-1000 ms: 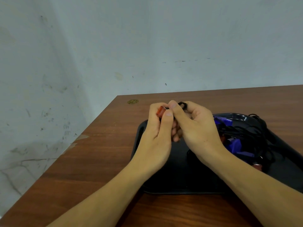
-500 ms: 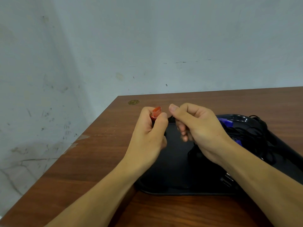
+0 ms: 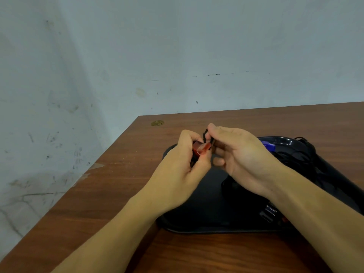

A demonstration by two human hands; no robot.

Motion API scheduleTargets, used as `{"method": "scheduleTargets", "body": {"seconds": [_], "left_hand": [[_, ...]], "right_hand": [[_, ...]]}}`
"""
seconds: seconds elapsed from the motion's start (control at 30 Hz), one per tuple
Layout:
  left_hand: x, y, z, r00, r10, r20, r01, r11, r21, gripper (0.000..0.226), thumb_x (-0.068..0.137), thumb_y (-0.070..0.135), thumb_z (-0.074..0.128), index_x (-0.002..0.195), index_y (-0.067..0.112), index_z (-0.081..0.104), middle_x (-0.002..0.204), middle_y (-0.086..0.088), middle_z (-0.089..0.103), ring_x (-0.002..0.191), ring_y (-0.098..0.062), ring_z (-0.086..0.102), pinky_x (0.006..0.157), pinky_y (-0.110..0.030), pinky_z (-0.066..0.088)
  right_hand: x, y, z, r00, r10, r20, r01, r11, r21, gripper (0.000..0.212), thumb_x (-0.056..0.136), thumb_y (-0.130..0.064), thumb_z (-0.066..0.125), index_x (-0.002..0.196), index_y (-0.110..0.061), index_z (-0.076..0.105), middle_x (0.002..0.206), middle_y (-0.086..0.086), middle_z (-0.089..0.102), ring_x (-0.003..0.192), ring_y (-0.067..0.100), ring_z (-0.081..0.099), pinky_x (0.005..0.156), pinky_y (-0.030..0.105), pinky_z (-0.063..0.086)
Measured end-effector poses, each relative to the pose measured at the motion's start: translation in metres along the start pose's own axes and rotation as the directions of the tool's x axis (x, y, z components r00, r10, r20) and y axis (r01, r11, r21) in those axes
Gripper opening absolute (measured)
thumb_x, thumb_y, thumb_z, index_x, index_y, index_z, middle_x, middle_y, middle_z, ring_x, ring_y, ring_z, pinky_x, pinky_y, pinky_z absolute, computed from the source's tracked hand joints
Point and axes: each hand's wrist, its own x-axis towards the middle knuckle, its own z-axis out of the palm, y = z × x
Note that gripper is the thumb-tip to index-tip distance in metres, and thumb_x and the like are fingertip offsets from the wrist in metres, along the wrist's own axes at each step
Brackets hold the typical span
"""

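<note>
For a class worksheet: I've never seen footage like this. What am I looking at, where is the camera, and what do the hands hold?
No machine here: a person works with two bare hands. The camera sits on the person's head, looking forward and down, so the arms enter from below. The left hand grips a small red piece; the right hand pinches a thin black cord beside it. Below them a black tray rests on a brown table, holding blue pieces and more black cords.

Two hands [image 3: 177, 174] [image 3: 242, 154], one red connector [image 3: 201, 149], one black cord [image 3: 205, 133], one black tray [image 3: 197, 213]
</note>
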Motion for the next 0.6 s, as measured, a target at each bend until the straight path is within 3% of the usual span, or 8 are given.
{"method": "scheduleTargets", "body": {"seconds": [0.1,0.23,0.37,0.5,0.6], "left_hand": [[0.0,-0.001,-0.002,1.0,0.004,0.014,-0.006,0.995,0.096,0.01,0.099,0.027,0.048,0.105,0.022,0.043,0.063,0.009,0.047,0.05,-0.008,0.042,0.048,-0.022,0.031],[-0.002,-0.003,-0.006,0.998,0.045,0.052,-0.053,0.986,0.161,0.014,0.1,0.02,0.05,0.109,0.02,0.04,0.068,0.006,0.052,0.051,-0.01,0.049,0.046,-0.022,0.033],[-0.002,-0.009,-0.006,0.996,0.059,0.06,-0.072,0.965,0.254,0.023,0.1,0.023,0.052,0.112,0.025,0.033,0.076,0.006,0.059,0.057,-0.011,0.057,0.047,-0.026,0.042],[-0.004,-0.009,-0.005,0.995,0.096,0.034,-0.102,0.945,0.31,0.027,0.099,0.029,0.052,0.11,0.033,0.028,0.082,0.01,0.06,0.061,-0.006,0.06,0.048,-0.022,0.044],[-0.005,-0.009,-0.005,0.997,0.073,-0.009,-0.067,0.955,0.29,0.026,0.094,0.039,0.048,0.107,0.036,0.026,0.085,0.008,0.061,0.061,-0.007,0.062,0.049,-0.026,0.048]], "right_hand": [[-0.003,-0.003,-0.001,0.989,-0.136,0.056,0.146,0.951,-0.273,0.025,0.1,-0.027,0.054,0.084,-0.016,0.071,0.081,-0.001,0.069,0.077,0.009,0.059,0.061,0.024,0.042],[-0.009,-0.006,0.001,0.918,-0.32,0.233,0.395,0.711,-0.581,0.012,0.098,-0.018,0.061,0.086,-0.018,0.066,0.083,-0.005,0.067,0.075,0.003,0.059,0.069,0.017,0.045],[-0.01,-0.003,-0.001,0.893,-0.352,0.282,0.437,0.525,-0.73,0.009,0.096,-0.022,0.062,0.088,-0.025,0.061,0.085,-0.009,0.062,0.074,0.003,0.057,0.061,0.015,0.041],[-0.011,0.001,0.001,0.86,-0.419,0.292,0.452,0.36,-0.816,0.004,0.095,-0.023,0.061,0.094,-0.026,0.06,0.086,-0.011,0.06,0.079,0.002,0.056,0.066,0.011,0.04],[-0.011,0.005,0.002,0.822,-0.478,0.309,0.477,0.283,-0.832,0.005,0.095,-0.021,0.062,0.099,-0.023,0.062,0.089,-0.015,0.059,0.077,-0.004,0.054,0.067,0.007,0.039]]}}
